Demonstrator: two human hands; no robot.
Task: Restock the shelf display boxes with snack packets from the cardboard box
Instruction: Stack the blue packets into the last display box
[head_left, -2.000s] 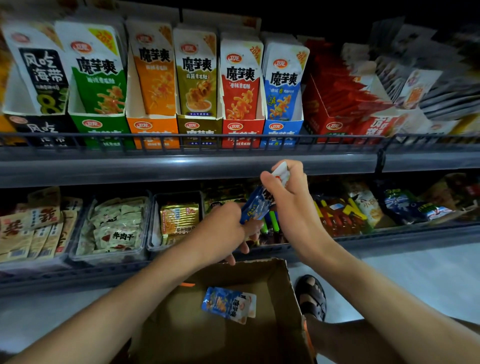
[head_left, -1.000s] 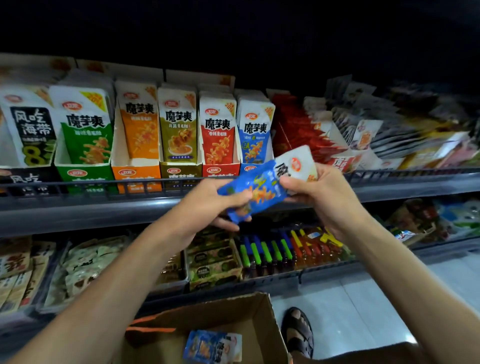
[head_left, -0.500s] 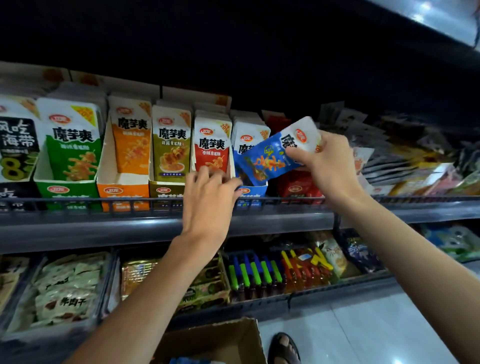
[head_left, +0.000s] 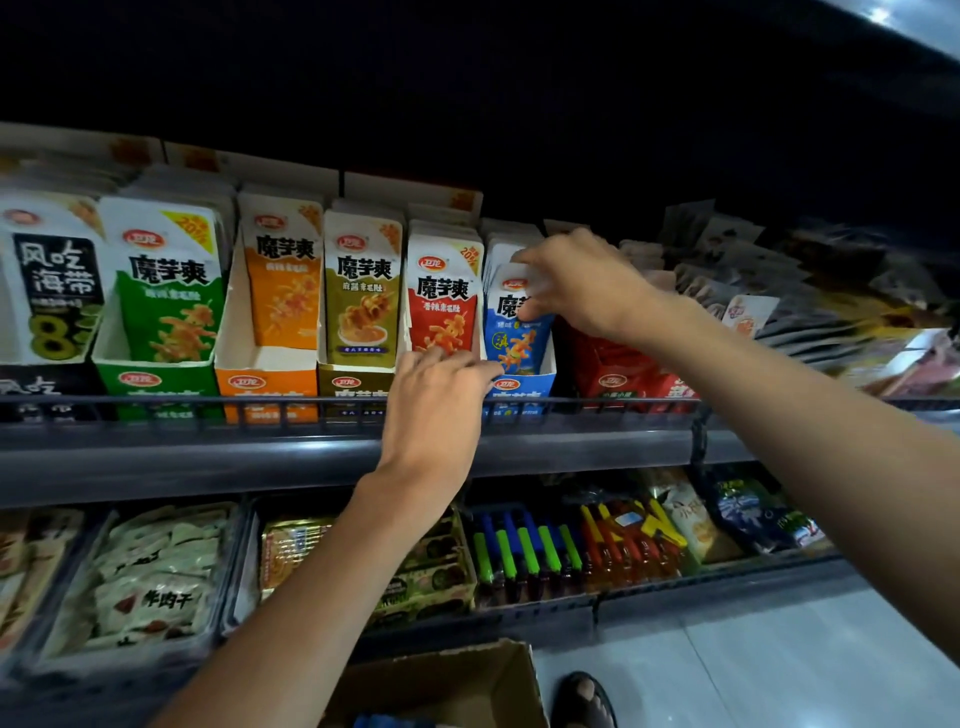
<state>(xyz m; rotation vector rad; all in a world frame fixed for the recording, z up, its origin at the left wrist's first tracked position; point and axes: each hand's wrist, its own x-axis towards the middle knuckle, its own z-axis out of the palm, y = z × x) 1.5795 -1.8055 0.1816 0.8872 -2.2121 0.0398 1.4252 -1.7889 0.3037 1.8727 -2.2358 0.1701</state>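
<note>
Pinching the top of the blue packet (head_left: 517, 343), the right hand (head_left: 582, 283) has it upright in the blue display box (head_left: 522, 385) on the upper shelf (head_left: 208, 454). Left hand (head_left: 436, 402), fingers straight, touches that box's front corner. Cardboard box (head_left: 467, 686) sits low, by the floor.

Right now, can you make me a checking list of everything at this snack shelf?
Surface: upper shelf with a wire front rail, a row of display boxes on it.
Job's things: blue packet upright at the front of the blue display box; cardboard box below the shelves.
Clutter: loose packets piled right of the boxes.
Hands: right hand pinches the blue packet's top; left hand rests against the box fronts, fingers fairly straight.
Cables: nothing seen.
Surroundings: lower shelf of snacks, pale floor, a sandalled foot.
</note>
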